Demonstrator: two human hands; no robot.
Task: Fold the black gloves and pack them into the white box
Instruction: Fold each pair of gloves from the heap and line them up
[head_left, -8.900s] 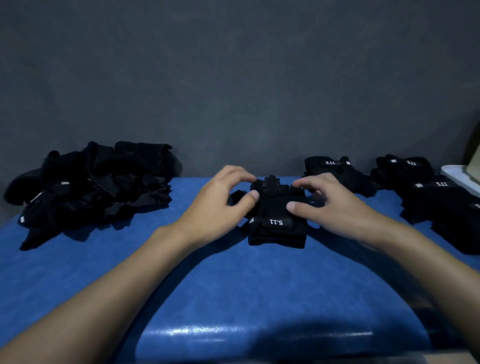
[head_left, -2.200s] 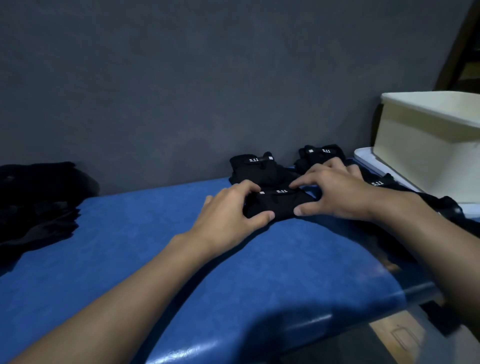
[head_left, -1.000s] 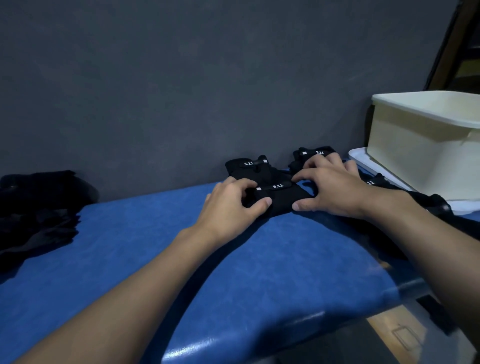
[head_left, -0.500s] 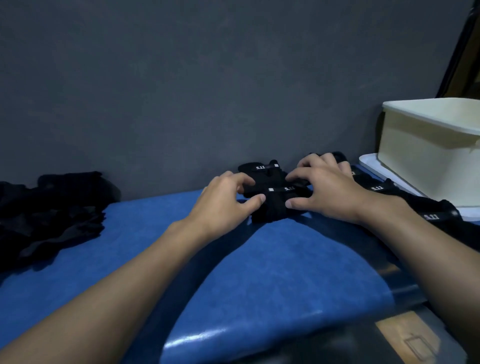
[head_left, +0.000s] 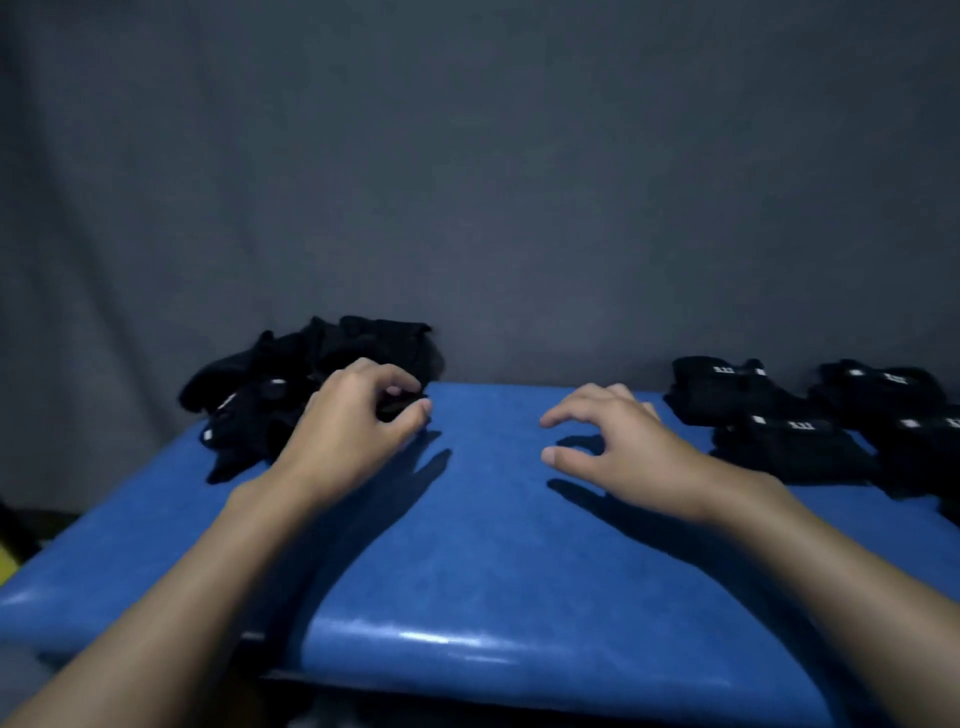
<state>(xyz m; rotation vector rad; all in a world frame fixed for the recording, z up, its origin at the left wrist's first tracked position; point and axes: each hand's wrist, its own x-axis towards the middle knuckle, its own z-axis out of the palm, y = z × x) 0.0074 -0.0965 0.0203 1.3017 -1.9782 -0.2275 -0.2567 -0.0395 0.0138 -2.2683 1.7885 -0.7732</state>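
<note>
Head view, and the left hand (head_left: 353, 436) sits at centre left with its fingers curled right at the edge of the heap of loose black gloves (head_left: 291, 374). Dark cloth shows between thumb and forefinger, but I cannot tell whether it is pinched or simply lies behind. The right hand (head_left: 628, 449) hovers right of centre, fingers loosely bent, nothing in it, its shadow on the top below. The folded gloves (head_left: 727, 392) sit in a cluster at the right edge of the frame, and the white box is nowhere in the picture. The danger, I'd say, is that heap: it looks tangled, so a pull on one glove could drag its neighbours along or tip some off the far left corner it crowds. The folded bundles may also spring open if brushed, and the packing means a reach toward a box out of sight. The blue tabletop (head_left: 488, 545) looks smooth and glossy, with a bright streak along its rounded near edge, so bundles may slide. Behind stands a plain grey wall (head_left: 467, 182), and the light is dim.
</note>
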